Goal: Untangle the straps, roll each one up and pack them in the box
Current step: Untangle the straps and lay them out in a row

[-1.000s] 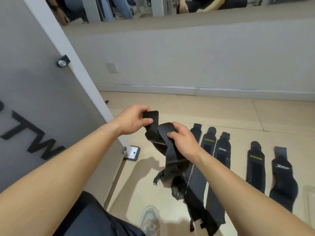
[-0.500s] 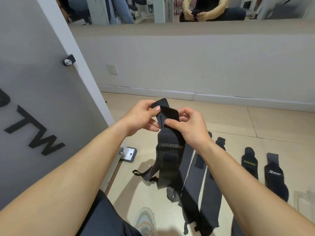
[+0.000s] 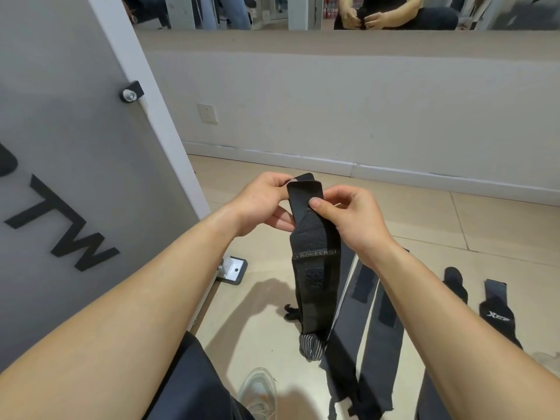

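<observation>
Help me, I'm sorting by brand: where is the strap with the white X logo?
In the head view, the X-logo strap lies flat on the floor at far right, outside the right forearm.

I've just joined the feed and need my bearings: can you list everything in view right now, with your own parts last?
held strap: one, black, BOKEERSI label, hanging from both hands, top end folded over.
floor straps: at least four, black, laid side by side on the floor to the right; arm hides part of them.
grey panel: one, grey with black letters, left.
floor bracket: one, white on black base, at panel foot.
wall socket: one, white, back wall.
mirror: one, top, above the wall.
box: none in view.
shoe: one, pale, bottom.
left hand: pinching strap top.
right hand: thumb on strap top.
</observation>
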The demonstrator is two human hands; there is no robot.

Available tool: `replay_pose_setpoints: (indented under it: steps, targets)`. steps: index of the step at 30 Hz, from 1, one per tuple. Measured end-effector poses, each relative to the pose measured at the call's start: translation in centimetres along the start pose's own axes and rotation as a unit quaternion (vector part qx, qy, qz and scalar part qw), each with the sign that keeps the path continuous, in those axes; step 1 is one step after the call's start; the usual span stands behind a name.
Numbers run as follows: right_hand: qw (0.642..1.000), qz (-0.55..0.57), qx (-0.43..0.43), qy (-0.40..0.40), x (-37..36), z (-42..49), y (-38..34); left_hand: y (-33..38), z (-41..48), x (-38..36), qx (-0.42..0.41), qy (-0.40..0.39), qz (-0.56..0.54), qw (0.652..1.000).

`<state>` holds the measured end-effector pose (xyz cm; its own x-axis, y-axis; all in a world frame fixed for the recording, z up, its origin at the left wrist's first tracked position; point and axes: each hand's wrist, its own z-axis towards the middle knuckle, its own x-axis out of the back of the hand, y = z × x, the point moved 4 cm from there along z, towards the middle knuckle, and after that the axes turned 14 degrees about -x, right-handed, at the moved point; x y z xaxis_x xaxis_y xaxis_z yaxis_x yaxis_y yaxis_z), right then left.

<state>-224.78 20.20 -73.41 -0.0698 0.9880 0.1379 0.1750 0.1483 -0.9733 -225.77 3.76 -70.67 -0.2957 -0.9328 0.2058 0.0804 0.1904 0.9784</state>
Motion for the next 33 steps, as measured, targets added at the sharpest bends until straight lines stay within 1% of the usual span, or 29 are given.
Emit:
replay_pose_setpoints:
  steps: [8, 17, 20, 22, 26, 30, 33]
  targets:
    - [0.998, 0.054, -0.045, 0.001, 0.3, 0.3, 0.2, -0.3, 0.0, 0.0, 0.014, -0.014, -0.04, 0.999]
    - [0.989, 0.099, -0.106, 0.025, 0.5, 0.4, 0.7, -0.2, 0.1, -0.7, 0.03, -0.002, -0.041, 0.999]
    - [0.987, 0.107, -0.116, 0.026, 0.5, 0.3, 0.7, -0.2, 0.2, -1.1, 0.007, -0.005, 0.007, 1.0]
    - [0.987, 0.108, -0.121, 0.02, 0.5, 0.3, 0.9, -0.5, 0.3, -1.2, -0.014, 0.02, 0.045, 0.999]
    - [0.989, 0.101, -0.111, 0.011, 0.4, 0.3, 1.0, -0.4, 0.4, -1.4, -0.03, 0.058, 0.059, 0.996]
    - [0.992, 0.104, -0.067, 0.017, 0.4, 0.4, 1.4, 0.2, 0.5, -1.4, -0.05, 0.058, 0.048, 0.996]
    - [0.991, 0.116, -0.063, -0.017, -0.1, -0.1, 2.1, 0.6, 0.7, -1.4, -0.062, 0.062, 0.052, 0.995]
